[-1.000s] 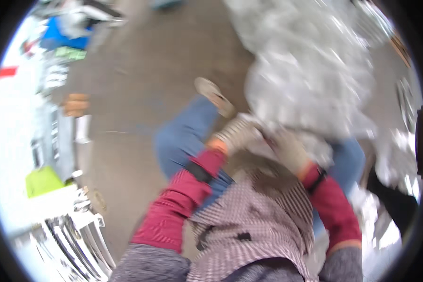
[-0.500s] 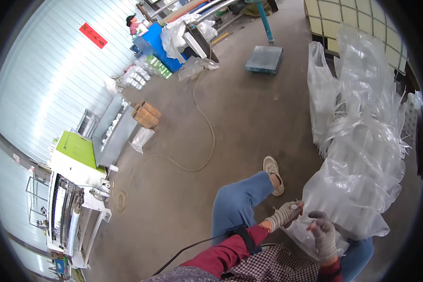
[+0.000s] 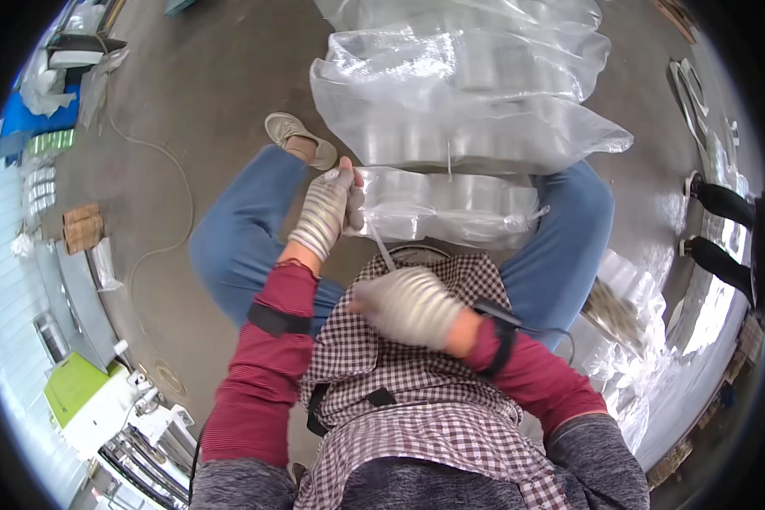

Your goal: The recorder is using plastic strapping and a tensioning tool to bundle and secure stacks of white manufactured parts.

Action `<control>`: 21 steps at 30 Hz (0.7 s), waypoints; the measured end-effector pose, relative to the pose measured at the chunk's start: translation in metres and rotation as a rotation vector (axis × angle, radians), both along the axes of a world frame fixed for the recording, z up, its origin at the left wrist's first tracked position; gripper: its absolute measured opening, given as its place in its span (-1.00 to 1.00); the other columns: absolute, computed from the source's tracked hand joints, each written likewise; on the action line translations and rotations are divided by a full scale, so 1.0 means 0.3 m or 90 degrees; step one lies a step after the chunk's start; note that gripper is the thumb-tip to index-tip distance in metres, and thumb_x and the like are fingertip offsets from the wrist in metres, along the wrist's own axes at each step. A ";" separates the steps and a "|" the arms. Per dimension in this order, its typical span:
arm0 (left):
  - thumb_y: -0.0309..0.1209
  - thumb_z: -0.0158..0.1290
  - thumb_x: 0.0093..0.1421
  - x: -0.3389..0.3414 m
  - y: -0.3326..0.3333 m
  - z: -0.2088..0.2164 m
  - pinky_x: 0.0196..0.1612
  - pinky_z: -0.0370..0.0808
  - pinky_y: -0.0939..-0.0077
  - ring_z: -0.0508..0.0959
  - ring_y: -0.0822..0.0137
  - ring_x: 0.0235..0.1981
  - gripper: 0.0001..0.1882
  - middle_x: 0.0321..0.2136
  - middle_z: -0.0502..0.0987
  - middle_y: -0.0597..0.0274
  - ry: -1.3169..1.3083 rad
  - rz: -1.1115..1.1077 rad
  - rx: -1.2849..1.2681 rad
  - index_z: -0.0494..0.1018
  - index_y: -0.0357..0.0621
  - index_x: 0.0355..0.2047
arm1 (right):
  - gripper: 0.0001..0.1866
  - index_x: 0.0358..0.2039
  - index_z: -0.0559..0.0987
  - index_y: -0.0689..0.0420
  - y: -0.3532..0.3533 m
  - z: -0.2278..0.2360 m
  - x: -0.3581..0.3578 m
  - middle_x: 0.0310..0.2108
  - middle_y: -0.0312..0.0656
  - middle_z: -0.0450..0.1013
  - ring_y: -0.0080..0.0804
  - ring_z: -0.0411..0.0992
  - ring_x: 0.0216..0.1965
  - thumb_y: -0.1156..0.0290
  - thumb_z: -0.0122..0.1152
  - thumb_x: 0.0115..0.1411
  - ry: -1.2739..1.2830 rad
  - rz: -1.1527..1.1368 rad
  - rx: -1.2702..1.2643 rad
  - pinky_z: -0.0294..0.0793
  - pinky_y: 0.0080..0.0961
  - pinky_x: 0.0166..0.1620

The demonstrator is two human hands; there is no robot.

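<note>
A clear plastic bag (image 3: 450, 202), with several rounded, whitish things packed in a row inside, lies across between my knees. My left hand (image 3: 325, 211), in a striped knit glove, is closed on the bag's left end with the thumb up. From that end a narrow whitish plastic strip (image 3: 382, 248) runs down to my right hand (image 3: 410, 308). This hand, gloved too and a little blurred, is closed in front of my checked apron; the strip goes into its fingers, which are partly hidden.
Larger filled clear bags (image 3: 459, 119) lie on the floor just beyond my knees. Crumpled plastic (image 3: 625, 331) is to the right. Another person's dark-clad legs (image 3: 722, 200) show at the far right. A hose (image 3: 187, 187) curves across the floor at left, near a green-and-white machine (image 3: 76, 395).
The view has swung right and down over my lap. The row-packed bag has come into sight between my knees. My right hand has come across toward the apron and the strip now shows.
</note>
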State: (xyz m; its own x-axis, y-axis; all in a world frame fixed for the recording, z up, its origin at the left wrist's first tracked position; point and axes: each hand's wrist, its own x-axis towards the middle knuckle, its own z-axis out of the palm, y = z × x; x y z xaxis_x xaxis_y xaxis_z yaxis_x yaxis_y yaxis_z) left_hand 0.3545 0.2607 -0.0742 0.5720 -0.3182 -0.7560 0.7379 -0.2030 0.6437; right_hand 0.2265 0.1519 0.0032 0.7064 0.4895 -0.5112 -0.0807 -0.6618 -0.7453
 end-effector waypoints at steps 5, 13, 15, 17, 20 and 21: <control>-0.08 -0.08 0.21 0.007 -0.049 0.027 -0.59 0.45 0.52 0.56 0.31 -0.58 -0.65 -0.62 0.46 0.23 0.058 -0.504 0.058 0.38 -0.13 -0.39 | -0.71 -0.32 0.54 0.15 0.358 -0.192 0.027 -0.45 -0.04 0.51 -0.10 0.50 -0.38 0.24 -0.05 0.14 -0.127 0.038 0.085 0.45 -0.23 -0.29; -0.12 -0.14 0.20 -0.099 -0.039 0.063 -0.10 0.37 0.16 0.51 0.11 -0.16 -0.60 -0.28 0.54 0.08 -0.426 -1.068 0.354 0.41 -0.17 -0.16 | -0.58 -0.25 0.54 0.18 -0.027 0.067 0.098 -0.31 -0.12 0.49 -0.25 0.45 -0.23 0.07 0.12 0.07 0.149 0.043 0.426 0.40 -0.32 -0.13; -0.12 -0.15 0.19 -0.121 -0.070 0.069 -0.03 0.32 0.19 0.43 0.13 -0.07 -0.59 -0.18 0.48 0.09 -0.430 -1.058 0.412 0.37 -0.12 -0.09 | -0.56 -0.29 0.56 0.18 -0.105 0.013 0.179 -0.43 -0.09 0.49 -0.21 0.47 -0.33 0.03 0.16 0.03 0.206 -0.316 0.248 0.42 -0.32 -0.18; -0.12 -0.17 0.19 -0.139 -0.095 0.080 0.12 0.21 0.26 0.28 0.17 0.11 -0.54 0.02 0.37 0.10 -0.447 -1.060 0.510 0.30 -0.03 0.04 | -0.61 -0.32 0.56 0.18 -0.093 -0.144 0.264 -0.51 -0.09 0.48 -0.32 0.48 -0.43 0.08 0.17 0.04 -0.206 -0.363 -0.048 0.45 -0.41 -0.29; -0.12 -0.19 0.19 -0.181 -0.063 0.024 0.11 0.23 0.21 0.32 0.15 0.08 -0.55 0.01 0.38 0.07 -0.557 -0.895 0.460 0.31 -0.04 0.03 | -0.69 -0.36 0.55 0.15 0.045 -0.363 0.411 -0.50 -0.16 0.46 -0.48 0.44 -0.51 0.14 0.15 0.09 -0.322 -0.215 -0.153 0.43 -0.55 -0.40; -0.13 -0.19 0.20 -0.180 -0.021 -0.022 0.09 0.25 0.20 0.35 0.13 0.06 -0.57 0.02 0.37 0.07 -0.544 -0.917 0.445 0.35 -0.05 -0.01 | -0.72 -0.38 0.53 0.12 0.112 -0.384 0.435 -0.48 -0.22 0.45 -0.55 0.39 -0.55 0.15 0.14 0.11 -0.168 -0.173 -0.117 0.40 -0.63 -0.44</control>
State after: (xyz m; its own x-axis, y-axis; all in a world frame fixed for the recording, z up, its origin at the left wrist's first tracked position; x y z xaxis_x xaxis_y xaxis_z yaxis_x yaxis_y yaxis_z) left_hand 0.3005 0.2544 -0.0808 0.4257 -0.6481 -0.6315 -0.6913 -0.6833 0.2352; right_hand 0.3570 0.1856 -0.1119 0.9158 0.1840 -0.3570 -0.0934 -0.7669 -0.6349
